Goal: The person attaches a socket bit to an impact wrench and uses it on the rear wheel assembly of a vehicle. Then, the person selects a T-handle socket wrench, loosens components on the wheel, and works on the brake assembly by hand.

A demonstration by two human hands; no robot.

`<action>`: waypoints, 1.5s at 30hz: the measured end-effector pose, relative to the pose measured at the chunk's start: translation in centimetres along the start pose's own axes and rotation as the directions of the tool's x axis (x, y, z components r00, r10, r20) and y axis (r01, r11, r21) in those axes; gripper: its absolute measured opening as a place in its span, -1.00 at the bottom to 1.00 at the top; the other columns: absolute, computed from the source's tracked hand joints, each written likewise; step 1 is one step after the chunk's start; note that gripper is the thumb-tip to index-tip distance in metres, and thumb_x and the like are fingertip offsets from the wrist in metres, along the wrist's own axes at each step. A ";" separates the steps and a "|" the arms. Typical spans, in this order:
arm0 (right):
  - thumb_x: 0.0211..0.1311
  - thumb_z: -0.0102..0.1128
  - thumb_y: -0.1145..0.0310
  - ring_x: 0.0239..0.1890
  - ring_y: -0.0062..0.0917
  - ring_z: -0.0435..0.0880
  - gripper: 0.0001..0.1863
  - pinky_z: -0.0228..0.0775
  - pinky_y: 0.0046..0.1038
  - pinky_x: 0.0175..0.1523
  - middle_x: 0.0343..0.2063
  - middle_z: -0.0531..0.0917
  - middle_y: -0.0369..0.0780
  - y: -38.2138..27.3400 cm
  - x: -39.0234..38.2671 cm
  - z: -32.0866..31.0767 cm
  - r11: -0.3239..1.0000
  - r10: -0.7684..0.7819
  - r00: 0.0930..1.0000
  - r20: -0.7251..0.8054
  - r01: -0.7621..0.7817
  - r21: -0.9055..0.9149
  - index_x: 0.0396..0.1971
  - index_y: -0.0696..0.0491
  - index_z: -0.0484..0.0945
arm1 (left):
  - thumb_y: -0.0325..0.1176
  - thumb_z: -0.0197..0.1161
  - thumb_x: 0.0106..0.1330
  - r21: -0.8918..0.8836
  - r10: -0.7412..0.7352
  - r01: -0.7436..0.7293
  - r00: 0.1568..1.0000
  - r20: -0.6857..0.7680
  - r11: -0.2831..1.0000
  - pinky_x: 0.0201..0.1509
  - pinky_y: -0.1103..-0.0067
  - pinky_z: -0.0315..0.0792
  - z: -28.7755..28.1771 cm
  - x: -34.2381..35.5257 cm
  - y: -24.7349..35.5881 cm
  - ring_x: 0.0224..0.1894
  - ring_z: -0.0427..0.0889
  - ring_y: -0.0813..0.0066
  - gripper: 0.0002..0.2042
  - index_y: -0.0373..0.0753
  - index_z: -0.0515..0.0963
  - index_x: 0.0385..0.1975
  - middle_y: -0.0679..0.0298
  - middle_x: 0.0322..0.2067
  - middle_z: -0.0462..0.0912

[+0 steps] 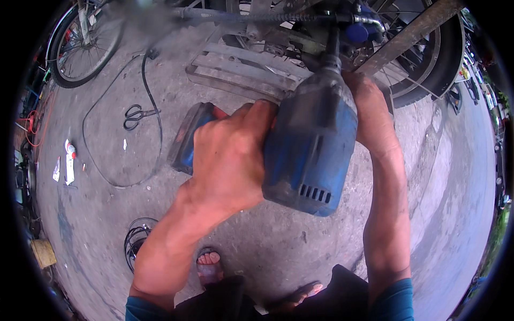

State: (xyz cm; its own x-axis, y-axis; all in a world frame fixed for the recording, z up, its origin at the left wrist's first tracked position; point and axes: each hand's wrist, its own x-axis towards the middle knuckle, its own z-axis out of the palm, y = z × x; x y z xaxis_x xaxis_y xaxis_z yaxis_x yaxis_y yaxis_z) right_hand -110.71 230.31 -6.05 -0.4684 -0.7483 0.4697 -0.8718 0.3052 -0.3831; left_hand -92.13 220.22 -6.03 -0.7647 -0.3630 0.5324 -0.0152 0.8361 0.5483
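Observation:
My left hand point(230, 152) is closed round the grip of a blue and black cordless impact wrench point(308, 150). Its battery pack point(187, 139) sticks out to the left of the hand. The wrench's nose points away from me, toward metal parts beside a spoked wheel point(423, 59); what its tip meets is hard to see. Bent at the knuckles, my right hand point(369, 104) lies along the right side of the wrench's front end. The tool's body hides its fingers and whatever they hold.
A rusty metal bar point(409, 37) slants across the wheel. Grey wooden slats point(251, 67) lie behind the wrench. Black-handled scissors point(139, 116) and a looped cable point(160, 144) are on the concrete floor, left. Another bicycle wheel point(85, 45) stands far left. A cable coil point(136, 235) lies near my left forearm.

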 end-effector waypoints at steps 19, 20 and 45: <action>0.23 -0.12 0.30 -0.29 -0.07 0.54 -0.76 0.36 -0.13 -0.18 -0.38 0.59 -0.03 0.0 0.2 -0.4 1.000 0.031 0.996 0.084 -0.031 -0.002 -0.32 0.06 0.54 | -0.22 0.36 -0.16 -0.075 -0.069 0.066 0.997 -0.036 0.995 -0.46 0.34 0.43 0.9 -0.5 0.1 -0.51 0.58 0.07 -0.64 -0.30 0.45 -0.41 0.05 -0.57 0.56; 0.24 -0.12 0.31 -0.28 -0.07 0.54 -0.76 0.36 -0.12 -0.18 -0.37 0.59 -0.04 0.2 0.2 -0.3 1.000 0.008 0.996 0.092 -0.007 -0.003 -0.31 0.06 0.53 | -0.21 0.36 -0.16 -0.068 -0.061 0.058 0.998 -0.032 0.996 -0.46 0.33 0.43 1.0 -0.6 -0.1 -0.51 0.58 0.07 -0.63 -0.29 0.45 -0.40 0.05 -0.56 0.57; 0.15 0.01 0.29 -0.39 -0.19 0.60 -0.74 0.39 -0.32 -0.22 -0.47 0.62 -0.05 0.1 0.8 -0.6 0.964 0.206 0.979 -0.002 -0.203 0.172 -0.27 0.13 0.54 | -0.35 0.27 -0.11 0.062 0.082 -0.078 0.995 -0.064 0.995 -0.53 0.45 0.42 0.0 -10.2 -4.1 -0.59 0.54 0.26 -0.60 -0.37 0.48 -0.22 0.16 -0.52 0.51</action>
State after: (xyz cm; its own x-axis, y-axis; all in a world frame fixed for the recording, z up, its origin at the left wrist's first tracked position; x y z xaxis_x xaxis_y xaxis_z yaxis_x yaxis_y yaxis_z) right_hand -111.23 230.09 -5.21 -0.6383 -0.6682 0.3822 -0.7210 0.3450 -0.6010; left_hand -84.28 220.48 -13.75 -0.7205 -0.3185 0.6160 0.0050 0.8859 0.4639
